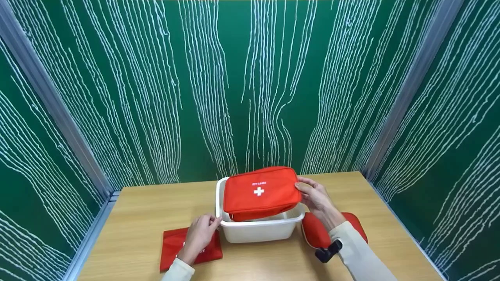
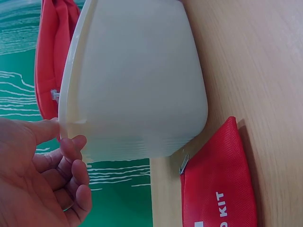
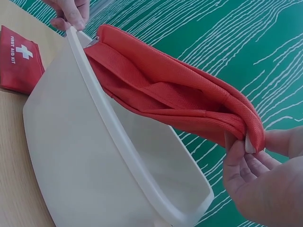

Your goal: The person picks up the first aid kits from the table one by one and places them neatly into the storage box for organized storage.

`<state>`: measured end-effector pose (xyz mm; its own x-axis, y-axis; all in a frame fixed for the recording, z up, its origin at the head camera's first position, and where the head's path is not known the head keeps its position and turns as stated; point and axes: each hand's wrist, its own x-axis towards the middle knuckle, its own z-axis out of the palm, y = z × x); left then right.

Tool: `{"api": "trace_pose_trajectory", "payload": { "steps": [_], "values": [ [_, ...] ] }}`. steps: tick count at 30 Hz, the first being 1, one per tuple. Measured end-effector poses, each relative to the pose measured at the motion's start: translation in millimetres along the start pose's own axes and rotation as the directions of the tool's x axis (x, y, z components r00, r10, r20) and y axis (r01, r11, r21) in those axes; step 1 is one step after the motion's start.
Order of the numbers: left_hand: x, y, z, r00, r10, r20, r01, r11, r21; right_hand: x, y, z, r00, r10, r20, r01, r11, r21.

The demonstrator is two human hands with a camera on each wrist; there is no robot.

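Note:
A red first aid bag [image 1: 242, 195] with a white cross is held tilted over the mouth of a white plastic bin [image 1: 259, 233]. My right hand [image 1: 317, 197] pinches the bag's right end between thumb and fingers; in the right wrist view the bag [image 3: 165, 71] hangs partly inside the rim, its side sagging in folds. My left hand [image 1: 202, 232] pinches the bin's front left corner, thumb and forefinger at the rim in the left wrist view. Below that hand lies a flat red first aid kit pouch [image 2: 220, 184], its zipper pull near the bin.
A red rounded case [image 1: 353, 226] lies right of the bin, partly hidden under my right forearm. The wooden table [image 1: 156, 203] ends at green walls [image 1: 234, 78] with white wavy lines, and metal posts [image 1: 398, 105] stand at the corners.

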<state>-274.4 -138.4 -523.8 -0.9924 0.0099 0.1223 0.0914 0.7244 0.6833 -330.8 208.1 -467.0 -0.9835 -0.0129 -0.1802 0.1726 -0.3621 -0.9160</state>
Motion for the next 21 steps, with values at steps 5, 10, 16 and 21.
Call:
{"api": "trace_pose_trajectory", "payload": {
  "steps": [5, 10, 16, 21],
  "values": [
    [0.5, 0.0, 0.2, 1.0, -0.01, 0.003, 0.01, 1.0, 0.003, 1.1, 3, 4, 1.0, -0.002, 0.006, 0.002, 0.999, -0.042],
    [1.2, 1.0, -0.3, 0.999, -0.044, 0.029, 0.044, 0.999, -0.018, 1.3, 5, 10, 1.0, 0.004, 0.01, -0.004, 0.998, -0.055],
    [1.4, 2.5, -0.6, 0.993, -0.095, 0.065, 0.098, 0.994, -0.045, 3.6, 9, 18, 1.0, 0.017, -0.001, -0.017, 0.999, -0.045],
    [1.3, 2.0, -0.2, 0.991, -0.113, 0.078, 0.118, 0.991, -0.058, 5.9, 12, 23, 1.0, 0.02, -0.008, -0.021, 0.999, -0.045]
  ]
}}
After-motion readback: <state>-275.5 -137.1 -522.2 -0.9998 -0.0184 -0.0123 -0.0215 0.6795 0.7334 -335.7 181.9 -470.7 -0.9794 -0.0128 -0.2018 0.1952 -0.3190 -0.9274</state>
